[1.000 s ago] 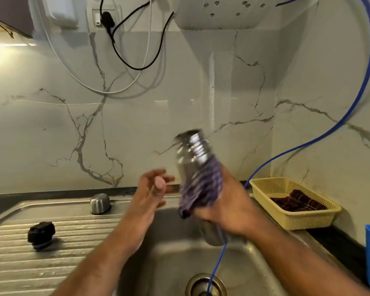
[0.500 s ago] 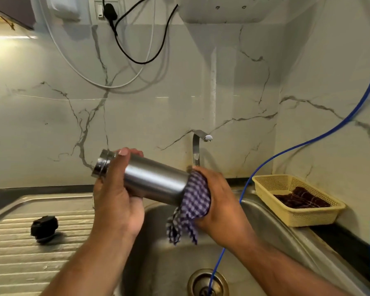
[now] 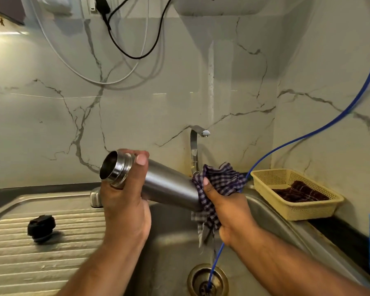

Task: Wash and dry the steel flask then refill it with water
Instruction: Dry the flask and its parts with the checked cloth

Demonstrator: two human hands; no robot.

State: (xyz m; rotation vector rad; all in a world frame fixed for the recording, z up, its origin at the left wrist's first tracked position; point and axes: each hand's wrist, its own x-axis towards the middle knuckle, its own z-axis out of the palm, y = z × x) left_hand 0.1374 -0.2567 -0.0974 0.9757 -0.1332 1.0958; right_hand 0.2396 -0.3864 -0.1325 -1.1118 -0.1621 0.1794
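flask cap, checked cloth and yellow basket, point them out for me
flask cap (image 3: 41,227), head view, on its black top
checked cloth (image 3: 222,178), head view, on its bunched upper folds
yellow basket (image 3: 312,210), head view, on its front wall

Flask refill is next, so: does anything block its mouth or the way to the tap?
Nothing visible does. The flask has its mouth open, its black cap lying apart on the draining board, and the tap spout behind is free. The right hand holds a checked cloth over the flask's base; the left hand grips its neck.
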